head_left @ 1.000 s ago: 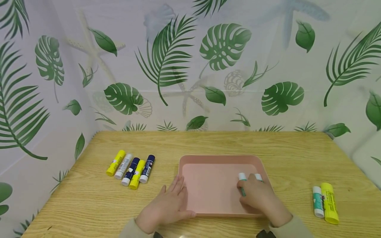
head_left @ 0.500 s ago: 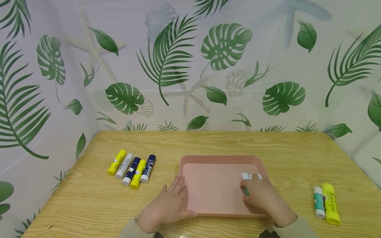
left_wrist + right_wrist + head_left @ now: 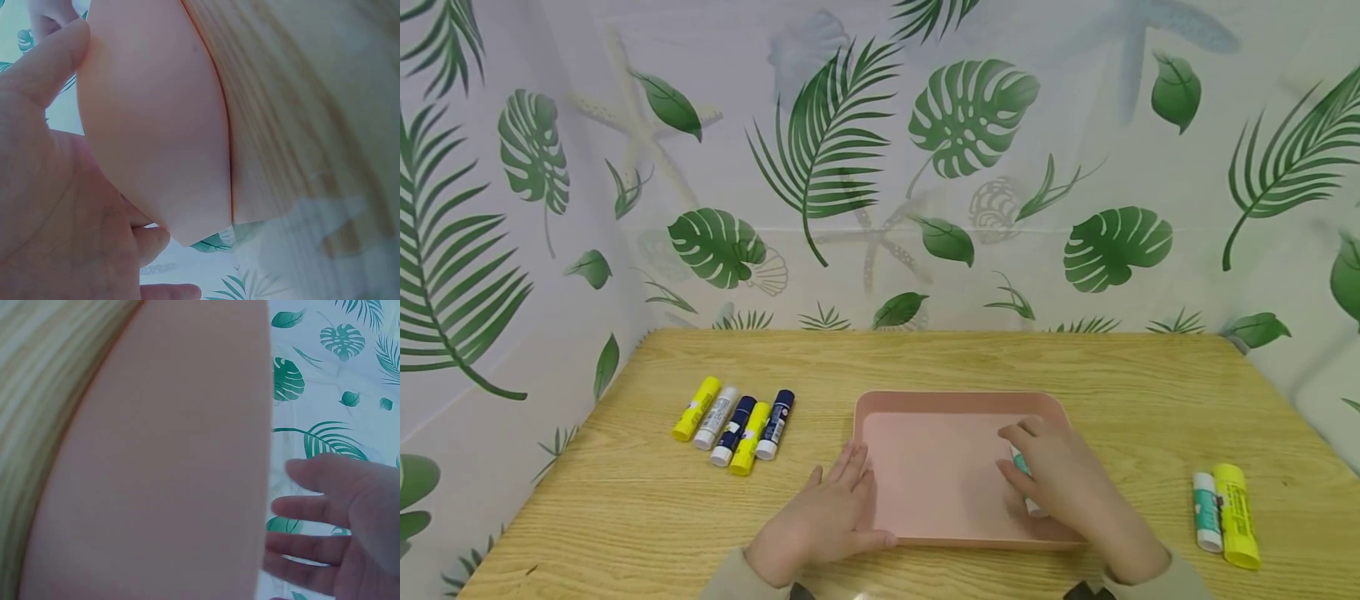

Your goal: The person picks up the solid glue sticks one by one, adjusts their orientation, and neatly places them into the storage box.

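Note:
A shallow pink tray (image 3: 925,475) lies at the front of the table. Across its left front corner rests my left hand (image 3: 820,521), fingers extended over the rim; the left wrist view has its thumb and fingers along the tray wall (image 3: 156,125). My right hand (image 3: 1063,475) is over the tray's right end, fingers spread apart and gripping nothing visible. Beneath it a teal-and-white glue stick (image 3: 1020,462) shows in part, the rest covered by the hand. In the right wrist view, loosely straight fingers of the right hand (image 3: 337,519) appear past the tray wall (image 3: 162,456).
Left of the tray, several glue sticks lie side by side in a slanted row, among them a yellow one (image 3: 696,408) and a navy one (image 3: 775,425). To the right lie a teal-and-white glue stick (image 3: 1207,512) and a larger yellow one (image 3: 1237,517). A leaf-print cloth (image 3: 865,167) hangs behind.
My right hand has spread its fingers from around the glue sticks in the tray and shifted slightly right; the white caps beyond its fingers are now hidden. The left hand stays at the tray's corner.

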Available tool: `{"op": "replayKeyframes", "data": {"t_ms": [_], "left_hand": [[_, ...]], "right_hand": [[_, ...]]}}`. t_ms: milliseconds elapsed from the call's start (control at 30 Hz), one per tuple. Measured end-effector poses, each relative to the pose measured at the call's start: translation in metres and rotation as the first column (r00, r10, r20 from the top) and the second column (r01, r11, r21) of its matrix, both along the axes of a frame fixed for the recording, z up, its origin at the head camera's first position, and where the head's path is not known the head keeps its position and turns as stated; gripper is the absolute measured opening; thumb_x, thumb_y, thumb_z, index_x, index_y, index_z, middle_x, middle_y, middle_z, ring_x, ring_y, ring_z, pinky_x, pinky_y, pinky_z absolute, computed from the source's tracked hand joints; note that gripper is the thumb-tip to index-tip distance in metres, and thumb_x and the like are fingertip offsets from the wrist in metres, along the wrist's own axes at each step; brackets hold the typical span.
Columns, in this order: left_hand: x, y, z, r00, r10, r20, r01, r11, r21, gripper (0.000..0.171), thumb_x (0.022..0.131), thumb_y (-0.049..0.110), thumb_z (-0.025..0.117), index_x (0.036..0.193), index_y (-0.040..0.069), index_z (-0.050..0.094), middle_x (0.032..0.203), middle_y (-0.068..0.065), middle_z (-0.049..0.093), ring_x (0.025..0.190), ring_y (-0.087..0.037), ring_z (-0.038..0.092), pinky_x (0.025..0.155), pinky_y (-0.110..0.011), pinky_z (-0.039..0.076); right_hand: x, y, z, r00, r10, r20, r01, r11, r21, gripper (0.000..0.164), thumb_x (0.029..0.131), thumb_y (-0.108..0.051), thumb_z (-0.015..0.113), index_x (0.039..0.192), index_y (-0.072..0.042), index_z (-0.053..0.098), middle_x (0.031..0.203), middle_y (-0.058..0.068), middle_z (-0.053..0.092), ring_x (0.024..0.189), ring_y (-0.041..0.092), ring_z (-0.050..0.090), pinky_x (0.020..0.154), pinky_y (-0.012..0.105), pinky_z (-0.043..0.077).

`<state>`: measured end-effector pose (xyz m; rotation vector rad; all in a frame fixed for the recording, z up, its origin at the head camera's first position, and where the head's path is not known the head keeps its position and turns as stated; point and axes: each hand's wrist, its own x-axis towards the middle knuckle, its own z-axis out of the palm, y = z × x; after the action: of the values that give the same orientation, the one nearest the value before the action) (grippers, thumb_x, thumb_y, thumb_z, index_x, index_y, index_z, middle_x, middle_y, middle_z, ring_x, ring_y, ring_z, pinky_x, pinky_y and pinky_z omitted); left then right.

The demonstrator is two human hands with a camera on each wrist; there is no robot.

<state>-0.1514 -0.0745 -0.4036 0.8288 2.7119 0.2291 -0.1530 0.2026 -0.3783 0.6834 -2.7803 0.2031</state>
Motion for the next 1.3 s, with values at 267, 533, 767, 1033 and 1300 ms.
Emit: {"op": "replayKeyframes", "data": {"t_ms": [267,533,767,1033,1300], "left_hand": [[0.000,0.001,0.001,1.000,0.007,0.009,-0.007,1.000,-0.001,0.091,0.077,0.070,0.036,0.137,0.002,0.030,0.146,-0.014,0.009,0.133,-0.026,0.001,0.097,-0.055,0.019],[0.000,0.001,0.002,1.000,0.005,0.015,-0.005,1.000,-0.013,0.090,0.077,0.069,0.036,0.137,0.002,0.030,0.146,-0.014,0.008,0.133,-0.026,0.000,0.097,-0.056,0.019],[0.000,0.000,0.001,1.000,0.001,0.007,-0.001,1.000,-0.015,0.092,0.076,0.071,0.034,0.137,0.002,0.030,0.146,-0.014,0.009,0.133,-0.026,0.000,0.096,-0.056,0.020],[0.001,0.001,0.002,1.000,-0.007,-0.004,0.007,1.000,-0.004,0.092,0.076,0.071,0.035,0.136,0.001,0.030,0.145,-0.016,0.008,0.132,-0.027,0.001,0.096,-0.056,0.020],[0.001,0.001,0.001,1.000,0.000,0.006,0.000,1.000,-0.001,0.092,0.077,0.070,0.035,0.137,0.001,0.030,0.145,-0.015,0.008,0.133,-0.026,0.000,0.097,-0.056,0.019]], "right_hand": [[-0.002,0.002,0.002,0.955,0.162,-0.250,-0.171,0.985,-0.014,0.047,0.092,-0.045,0.037,0.107,-0.003,0.053,0.112,0.021,0.051,0.107,0.035,0.045,0.089,0.059,0.028],[0.002,0.005,-0.003,0.920,0.207,-0.332,-0.227,0.974,-0.022,0.057,0.093,-0.049,0.025,0.114,-0.003,0.050,0.125,0.020,0.043,0.116,0.035,0.037,0.094,0.057,0.023],[0.003,0.017,-0.006,0.913,0.196,-0.358,-0.216,0.976,-0.018,0.058,0.094,-0.049,0.022,0.111,-0.002,0.051,0.125,0.018,0.043,0.115,0.035,0.037,0.096,0.056,0.020],[0.008,0.044,-0.007,0.927,0.145,-0.345,-0.158,0.987,-0.007,0.065,0.093,-0.051,0.022,0.117,0.002,0.050,0.120,0.020,0.046,0.111,0.037,0.040,0.101,0.052,0.011],[0.019,0.074,-0.008,0.923,0.096,-0.372,-0.107,0.994,-0.008,0.066,0.093,-0.051,0.021,0.108,0.002,0.056,0.116,0.024,0.048,0.106,0.038,0.042,0.101,0.051,0.012]]}}
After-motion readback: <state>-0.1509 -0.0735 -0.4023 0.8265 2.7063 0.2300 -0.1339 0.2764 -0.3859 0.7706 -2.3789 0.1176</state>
